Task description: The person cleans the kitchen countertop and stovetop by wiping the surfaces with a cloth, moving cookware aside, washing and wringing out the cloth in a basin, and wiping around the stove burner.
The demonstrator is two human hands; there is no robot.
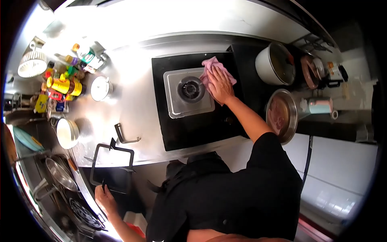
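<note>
My right hand point(219, 85) presses a pink cloth point(211, 64) onto the black glass stove top point(177, 133), its fingers spread over the cloth. Beside the cloth lies the square metal plate point(173, 94) with the round burner point(191, 89) in its middle. My left hand point(105, 198) is closed on a corner of a black square pan support point(132, 159), which it holds at the counter's front edge. A small bent black metal piece point(121, 135) rests on the steel counter above the pan support.
Bottles point(60, 85), a white lidded cup point(100, 88) and stacked bowls point(66, 134) stand left. A large pot point(264, 64) and a steel basin point(293, 117) with reddish contents are right of my right arm. Pans point(60, 177) are at lower left.
</note>
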